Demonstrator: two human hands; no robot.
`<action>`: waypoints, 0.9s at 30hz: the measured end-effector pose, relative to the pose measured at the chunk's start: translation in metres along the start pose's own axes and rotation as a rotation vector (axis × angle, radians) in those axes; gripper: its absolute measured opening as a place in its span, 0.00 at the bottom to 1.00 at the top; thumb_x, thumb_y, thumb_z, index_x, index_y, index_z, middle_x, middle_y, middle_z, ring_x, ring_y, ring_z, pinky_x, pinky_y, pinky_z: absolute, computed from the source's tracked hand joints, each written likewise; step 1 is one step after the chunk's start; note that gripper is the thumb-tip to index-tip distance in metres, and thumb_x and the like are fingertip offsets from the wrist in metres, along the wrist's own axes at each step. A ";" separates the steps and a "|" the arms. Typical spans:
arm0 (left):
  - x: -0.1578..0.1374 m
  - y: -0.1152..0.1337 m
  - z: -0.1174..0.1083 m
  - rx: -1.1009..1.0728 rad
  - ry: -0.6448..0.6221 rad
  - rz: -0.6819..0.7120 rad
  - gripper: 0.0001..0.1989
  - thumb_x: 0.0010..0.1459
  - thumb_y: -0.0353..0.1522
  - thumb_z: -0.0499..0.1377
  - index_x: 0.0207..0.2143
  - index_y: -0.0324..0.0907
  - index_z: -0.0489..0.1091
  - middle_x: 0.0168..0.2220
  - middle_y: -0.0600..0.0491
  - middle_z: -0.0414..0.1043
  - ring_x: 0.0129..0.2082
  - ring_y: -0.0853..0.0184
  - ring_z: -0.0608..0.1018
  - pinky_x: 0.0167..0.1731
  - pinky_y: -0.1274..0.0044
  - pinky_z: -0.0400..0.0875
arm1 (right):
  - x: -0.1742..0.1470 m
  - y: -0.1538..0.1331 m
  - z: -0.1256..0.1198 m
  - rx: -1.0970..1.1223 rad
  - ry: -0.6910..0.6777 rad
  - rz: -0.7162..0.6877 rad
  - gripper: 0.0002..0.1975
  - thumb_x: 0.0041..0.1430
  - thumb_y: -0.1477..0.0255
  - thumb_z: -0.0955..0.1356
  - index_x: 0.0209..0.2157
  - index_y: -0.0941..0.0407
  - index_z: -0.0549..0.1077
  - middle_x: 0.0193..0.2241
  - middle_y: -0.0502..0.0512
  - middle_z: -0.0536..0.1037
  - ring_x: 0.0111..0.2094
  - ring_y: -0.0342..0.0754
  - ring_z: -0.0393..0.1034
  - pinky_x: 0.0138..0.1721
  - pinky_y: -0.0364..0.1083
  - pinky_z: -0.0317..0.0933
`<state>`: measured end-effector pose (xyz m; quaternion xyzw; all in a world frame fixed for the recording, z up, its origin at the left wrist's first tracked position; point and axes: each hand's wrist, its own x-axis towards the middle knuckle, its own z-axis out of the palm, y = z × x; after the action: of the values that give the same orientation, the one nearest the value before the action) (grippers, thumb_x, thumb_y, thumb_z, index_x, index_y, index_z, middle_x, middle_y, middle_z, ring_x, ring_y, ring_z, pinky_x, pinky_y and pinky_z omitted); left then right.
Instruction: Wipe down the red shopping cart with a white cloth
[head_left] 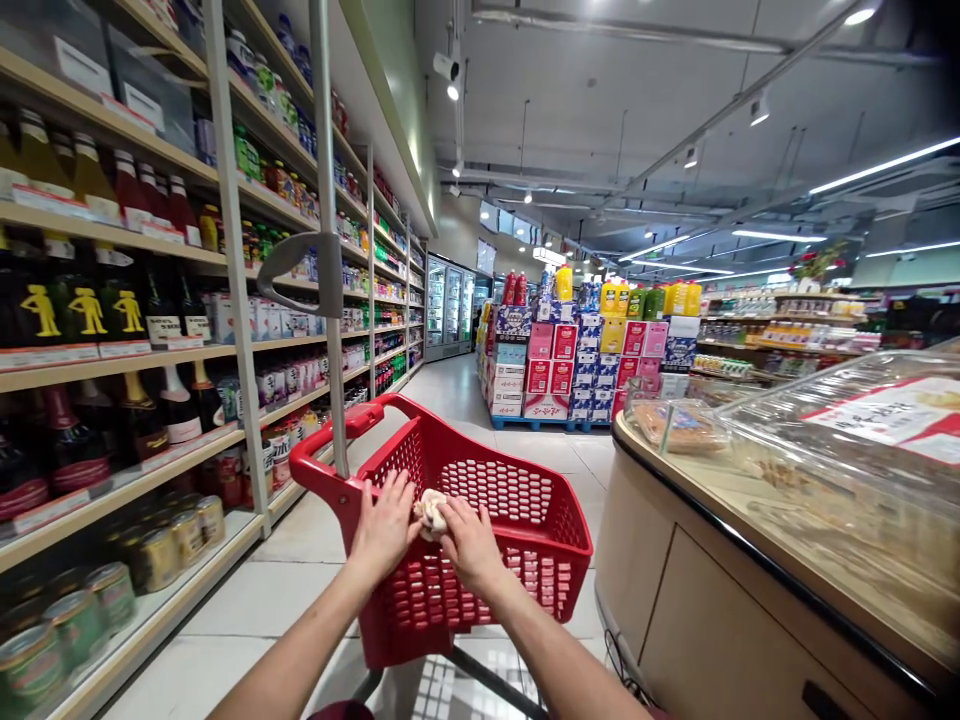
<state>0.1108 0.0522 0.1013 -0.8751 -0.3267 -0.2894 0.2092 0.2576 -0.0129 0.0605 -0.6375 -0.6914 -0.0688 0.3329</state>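
A red plastic shopping cart [517,490] with perforated basket walls stands right in front of me. My right hand [472,545] presses a crumpled whitish cloth [433,512] against the cart's near rim, fingers curled over it. On the same rim, just to the left, rests my left hand [385,525], its fingers stretched out and apart. Its thumb comes close to the cloth; whether they touch I cannot tell. A grey metal pole [334,370] with a grey plastic handle loop [304,275] rises from the cart's left end.
Shelves [247,330] of bottles and cans line the left side. On the right is a wooden display counter [675,560] with clear plastic covers and packaged food. Stacked drink boxes [555,370] stand on a blue pallet ahead. Cables [626,670] lie at the counter's foot.
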 end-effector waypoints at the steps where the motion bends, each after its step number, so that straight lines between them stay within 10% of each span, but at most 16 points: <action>1: -0.001 -0.009 -0.004 0.033 0.004 -0.013 0.13 0.52 0.31 0.52 0.41 0.41 0.66 0.47 0.43 0.67 0.50 0.55 0.65 0.51 0.54 0.47 | 0.002 -0.001 0.004 -0.004 0.002 0.010 0.25 0.53 0.76 0.60 0.54 0.51 0.58 0.55 0.54 0.61 0.56 0.50 0.52 0.54 0.59 0.44; 7: 0.005 -0.028 -0.007 0.050 -0.022 0.071 0.12 0.56 0.31 0.46 0.27 0.42 0.68 0.27 0.51 0.71 0.33 0.62 0.72 0.47 0.63 0.57 | 0.008 -0.006 0.019 -0.004 0.062 0.040 0.23 0.55 0.74 0.59 0.54 0.47 0.57 0.51 0.51 0.66 0.51 0.47 0.59 0.54 0.56 0.43; 17: 0.011 -0.037 0.014 -0.036 0.088 0.119 0.15 0.58 0.37 0.44 0.32 0.44 0.69 0.32 0.51 0.73 0.34 0.62 0.72 0.44 0.67 0.58 | -0.061 0.079 -0.047 -0.190 0.138 0.254 0.23 0.50 0.80 0.58 0.48 0.53 0.65 0.50 0.55 0.67 0.52 0.48 0.57 0.56 0.59 0.36; 27: 0.025 -0.017 0.018 -0.045 0.065 0.074 0.14 0.58 0.34 0.46 0.33 0.43 0.70 0.35 0.51 0.75 0.36 0.63 0.73 0.43 0.68 0.59 | -0.020 0.074 -0.016 -0.143 0.088 0.099 0.21 0.56 0.79 0.57 0.50 0.47 0.63 0.51 0.49 0.66 0.52 0.45 0.58 0.53 0.55 0.48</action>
<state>0.1214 0.0858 0.1069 -0.8812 -0.2805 -0.3170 0.2105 0.3312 -0.0249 0.0380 -0.6893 -0.6371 -0.1296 0.3196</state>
